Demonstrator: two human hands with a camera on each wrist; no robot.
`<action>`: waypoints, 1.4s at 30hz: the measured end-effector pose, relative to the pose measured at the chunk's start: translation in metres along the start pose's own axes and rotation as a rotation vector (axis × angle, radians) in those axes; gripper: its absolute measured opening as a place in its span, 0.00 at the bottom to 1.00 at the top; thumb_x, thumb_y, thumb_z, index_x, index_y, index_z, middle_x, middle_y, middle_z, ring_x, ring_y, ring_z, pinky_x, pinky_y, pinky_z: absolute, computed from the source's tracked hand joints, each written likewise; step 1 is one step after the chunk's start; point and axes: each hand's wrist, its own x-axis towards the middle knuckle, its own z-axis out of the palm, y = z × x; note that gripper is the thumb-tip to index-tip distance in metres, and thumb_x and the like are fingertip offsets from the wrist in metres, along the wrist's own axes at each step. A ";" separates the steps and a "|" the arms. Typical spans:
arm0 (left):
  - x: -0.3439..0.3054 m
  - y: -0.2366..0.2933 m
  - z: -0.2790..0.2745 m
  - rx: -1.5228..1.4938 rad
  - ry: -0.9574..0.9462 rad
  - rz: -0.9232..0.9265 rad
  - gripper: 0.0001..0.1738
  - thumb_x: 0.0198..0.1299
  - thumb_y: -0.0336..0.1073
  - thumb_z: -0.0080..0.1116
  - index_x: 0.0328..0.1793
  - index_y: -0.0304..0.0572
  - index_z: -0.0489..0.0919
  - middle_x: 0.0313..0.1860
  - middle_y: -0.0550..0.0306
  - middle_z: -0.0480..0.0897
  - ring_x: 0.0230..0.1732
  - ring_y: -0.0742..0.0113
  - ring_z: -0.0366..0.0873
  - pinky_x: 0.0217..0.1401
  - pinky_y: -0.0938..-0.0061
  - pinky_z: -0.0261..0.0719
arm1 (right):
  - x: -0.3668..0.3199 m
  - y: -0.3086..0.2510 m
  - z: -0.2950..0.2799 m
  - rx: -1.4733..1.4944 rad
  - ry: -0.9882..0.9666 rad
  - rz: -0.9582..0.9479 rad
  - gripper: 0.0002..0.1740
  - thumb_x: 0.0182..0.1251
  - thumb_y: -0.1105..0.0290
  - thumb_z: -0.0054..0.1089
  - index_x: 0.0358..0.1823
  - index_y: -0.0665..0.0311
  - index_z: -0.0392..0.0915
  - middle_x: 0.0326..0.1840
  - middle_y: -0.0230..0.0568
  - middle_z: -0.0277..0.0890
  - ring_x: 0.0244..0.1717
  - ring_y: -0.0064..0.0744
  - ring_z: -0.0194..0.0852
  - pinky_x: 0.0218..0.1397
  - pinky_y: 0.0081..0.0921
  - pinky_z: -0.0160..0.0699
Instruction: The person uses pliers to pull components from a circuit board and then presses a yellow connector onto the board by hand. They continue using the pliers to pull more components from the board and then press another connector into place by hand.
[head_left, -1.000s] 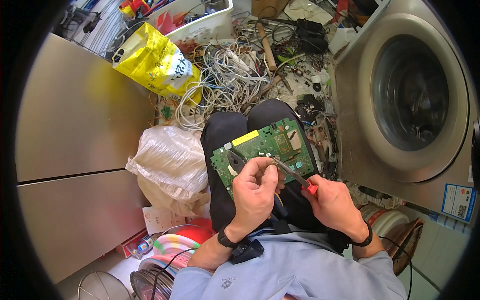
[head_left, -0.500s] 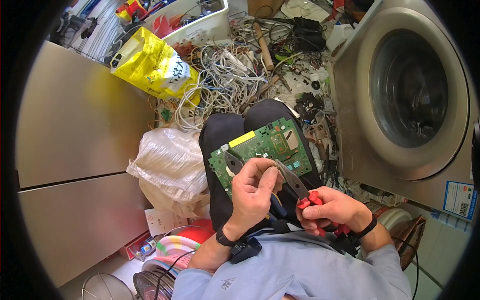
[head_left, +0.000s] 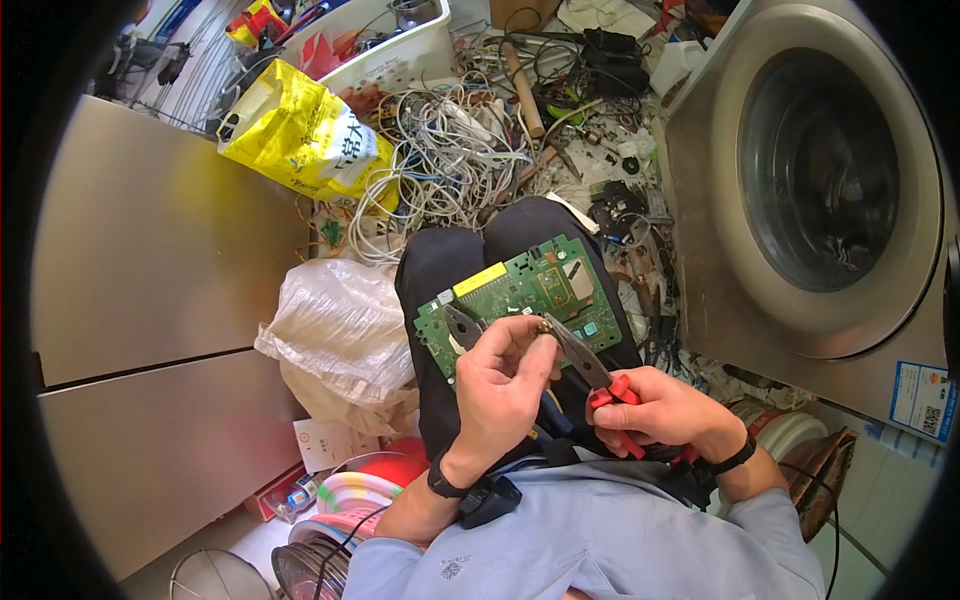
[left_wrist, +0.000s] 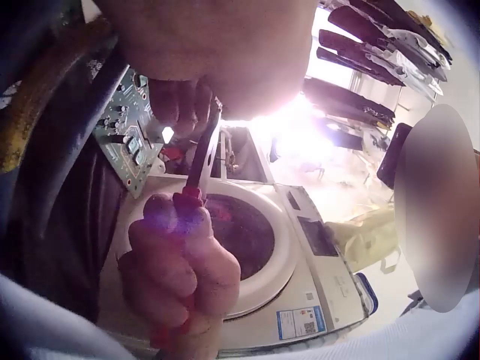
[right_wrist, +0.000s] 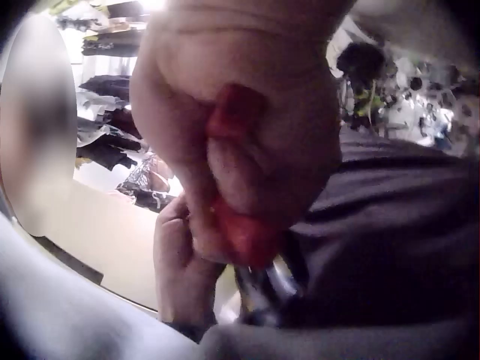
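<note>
A green circuit board lies on my lap. My left hand is over its near edge, thumb and forefinger pinching a small brass part. My right hand grips the red handles of a pair of pliers, whose nose reaches that part. A second pair of pliers with a dark head lies on the board under my left hand. In the left wrist view the right hand holds the pliers up beside the board. The right wrist view shows a red handle in my right hand's palm.
A washing machine stands close on the right. A steel cabinet is on the left. A white plastic bag and a yellow bag lie beside my knees. A heap of tangled wires and a white bin lie ahead.
My right hand has drawn back along the pliers and closed round both red handles. The pliers' nose stays at the part in my left fingertips. The left hand has barely moved.
</note>
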 end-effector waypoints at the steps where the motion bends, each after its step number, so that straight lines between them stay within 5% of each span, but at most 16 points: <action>1: 0.000 0.001 -0.001 -0.014 0.001 -0.047 0.09 0.78 0.32 0.61 0.53 0.31 0.82 0.37 0.55 0.89 0.32 0.74 0.85 0.36 0.79 0.83 | -0.001 -0.003 0.004 0.001 0.000 -0.001 0.13 0.82 0.63 0.63 0.42 0.66 0.76 0.29 0.35 0.78 0.26 0.30 0.79 0.30 0.29 0.77; 3: 0.001 0.003 -0.001 -0.027 0.001 -0.094 0.09 0.78 0.32 0.61 0.53 0.31 0.83 0.36 0.55 0.89 0.31 0.73 0.86 0.35 0.79 0.83 | -0.006 -0.011 0.016 -0.493 0.328 -0.108 0.10 0.78 0.68 0.64 0.43 0.68 0.75 0.30 0.43 0.81 0.24 0.40 0.82 0.31 0.38 0.81; 4: 0.000 0.005 -0.001 0.003 0.001 -0.131 0.09 0.77 0.33 0.62 0.52 0.31 0.83 0.35 0.54 0.89 0.30 0.73 0.86 0.33 0.79 0.84 | -0.006 -0.005 0.017 -0.492 0.328 -0.106 0.10 0.78 0.68 0.64 0.43 0.68 0.75 0.30 0.43 0.81 0.24 0.40 0.82 0.31 0.38 0.81; 6: 0.002 0.006 0.000 0.033 0.003 -0.166 0.10 0.77 0.33 0.62 0.52 0.31 0.83 0.34 0.54 0.89 0.29 0.73 0.86 0.32 0.79 0.84 | -0.001 0.011 0.017 -1.137 0.689 -0.347 0.08 0.72 0.74 0.64 0.43 0.67 0.73 0.32 0.50 0.81 0.29 0.52 0.84 0.34 0.47 0.83; 9: 0.005 0.004 0.004 0.047 0.012 -0.189 0.10 0.77 0.33 0.62 0.51 0.31 0.83 0.33 0.54 0.89 0.28 0.73 0.86 0.31 0.79 0.83 | 0.006 0.021 0.015 -1.275 0.866 -0.450 0.08 0.69 0.78 0.62 0.43 0.66 0.71 0.33 0.52 0.81 0.33 0.58 0.84 0.35 0.50 0.82; 23: 0.006 0.002 -0.001 -0.050 -0.023 -0.205 0.14 0.78 0.34 0.58 0.57 0.26 0.82 0.40 0.43 0.92 0.31 0.66 0.89 0.33 0.76 0.86 | 0.011 0.019 0.009 -1.153 0.775 -0.433 0.09 0.69 0.77 0.65 0.43 0.66 0.72 0.33 0.52 0.80 0.35 0.58 0.84 0.37 0.50 0.81; 33: 0.014 0.006 -0.002 -0.054 -0.034 -0.270 0.13 0.79 0.35 0.58 0.55 0.28 0.83 0.39 0.45 0.92 0.30 0.67 0.89 0.31 0.76 0.86 | -0.004 0.012 -0.001 -1.147 0.808 -0.398 0.10 0.69 0.74 0.69 0.47 0.66 0.77 0.37 0.50 0.82 0.38 0.56 0.84 0.39 0.47 0.82; 42: 0.017 0.004 0.001 0.328 0.036 0.000 0.10 0.76 0.29 0.59 0.51 0.26 0.85 0.36 0.50 0.91 0.33 0.74 0.88 0.36 0.79 0.86 | -0.009 0.015 -0.003 -1.209 0.800 -0.410 0.09 0.72 0.72 0.67 0.47 0.66 0.78 0.37 0.48 0.82 0.39 0.55 0.84 0.41 0.46 0.82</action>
